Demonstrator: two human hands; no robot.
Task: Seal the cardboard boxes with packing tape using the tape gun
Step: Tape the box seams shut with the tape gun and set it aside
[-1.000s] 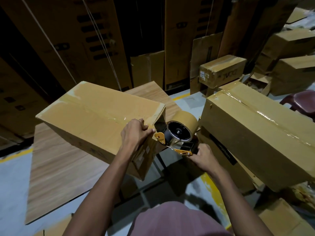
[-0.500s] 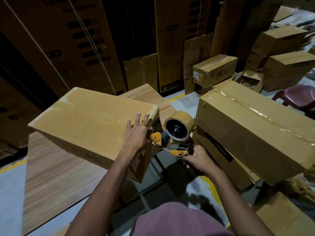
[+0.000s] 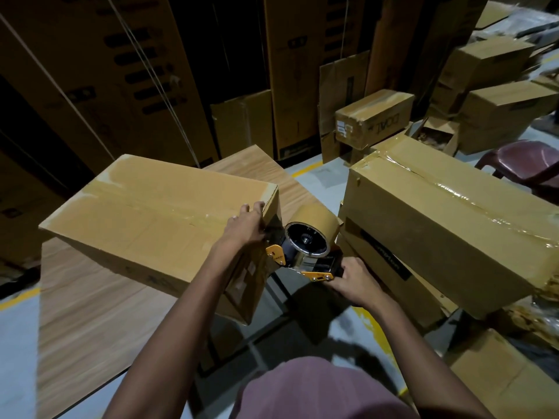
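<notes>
We are at the end of a tape run on the box, which sits on the wooden table with its near end hanging past the table edge. A strip of tape already lies along the box's top seam and reaches the near corner. Our left hand lies over that corner with fingers fairly straight, pressing the top face rather than gripping it. Just right of the corner, touching or nearly touching the box's end face, is the tape gun; our right hand is wrapped tight round its handle, below and right of the roll.

We judge the step in hand to be carrying the strip over the edge and down the end face. Whether the tape has been cut we cannot tell; the gun's blade is hidden against the box. The next move likely calls for a firm downward pull, a twist to sever the strip, then smoothing the tail flat while the left hand keeps the box from sliding.

Right of the box, a taped box rests on others.
</notes>
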